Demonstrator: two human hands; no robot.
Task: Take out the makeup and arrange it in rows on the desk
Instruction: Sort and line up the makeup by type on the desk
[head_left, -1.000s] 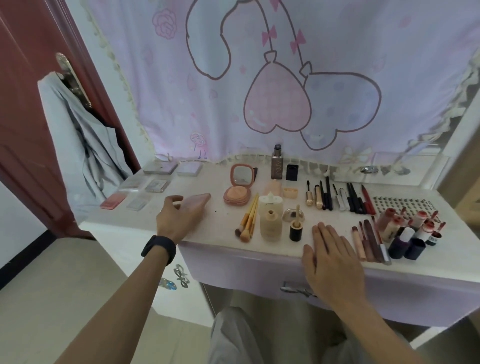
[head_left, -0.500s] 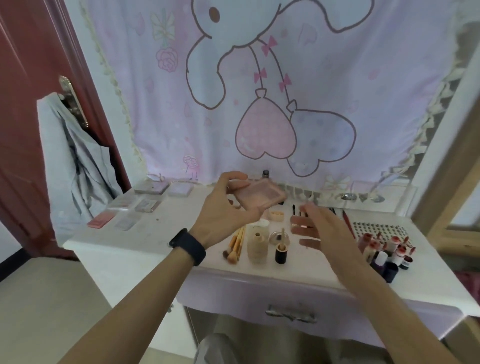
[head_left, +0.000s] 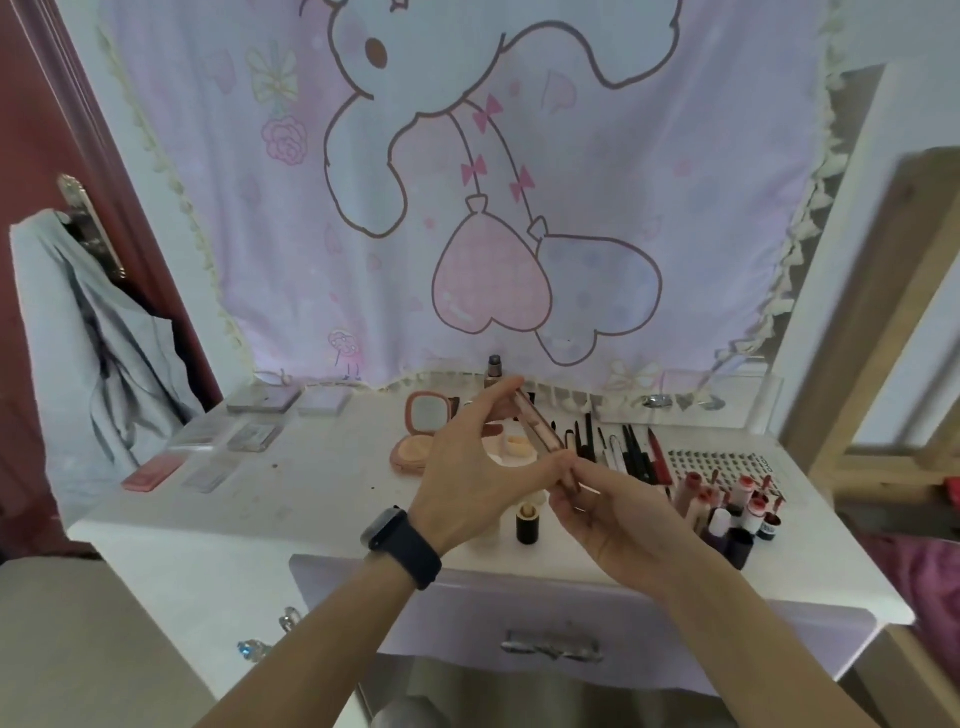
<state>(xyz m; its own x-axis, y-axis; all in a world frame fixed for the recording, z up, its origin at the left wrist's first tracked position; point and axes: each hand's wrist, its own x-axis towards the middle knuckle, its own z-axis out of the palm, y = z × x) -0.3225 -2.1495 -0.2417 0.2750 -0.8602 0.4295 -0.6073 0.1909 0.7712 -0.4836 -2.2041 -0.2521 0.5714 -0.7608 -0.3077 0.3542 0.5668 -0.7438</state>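
A flat pink palette (head_left: 537, 426) is held edge-on above the middle of the white desk (head_left: 291, 499). My left hand (head_left: 475, 467) grips its upper part between fingers and thumb. My right hand (head_left: 605, 512) holds its lower end from below. Behind the hands sit an open peach compact with mirror (head_left: 421, 431) and a small jar (head_left: 517, 447). Slim pencils and mascaras (head_left: 631, 452) lie in a row to the right, lip products (head_left: 727, 509) stand in front of them. Flat palettes (head_left: 249, 436) lie in rows at the left.
A black-capped bottle (head_left: 527, 525) stands just under my hands. A sheet of stick-on gems (head_left: 719, 465) lies at the right. A cartoon curtain (head_left: 467, 208) hangs behind the desk. A drawer handle (head_left: 550, 647) is below the front edge. A grey garment (head_left: 78, 364) hangs on the door at left.
My left hand lifted the pink palette off the desk and turned it edge-on. My right hand rose from the desk edge and took hold of the palette's lower end. The view tilted upward.
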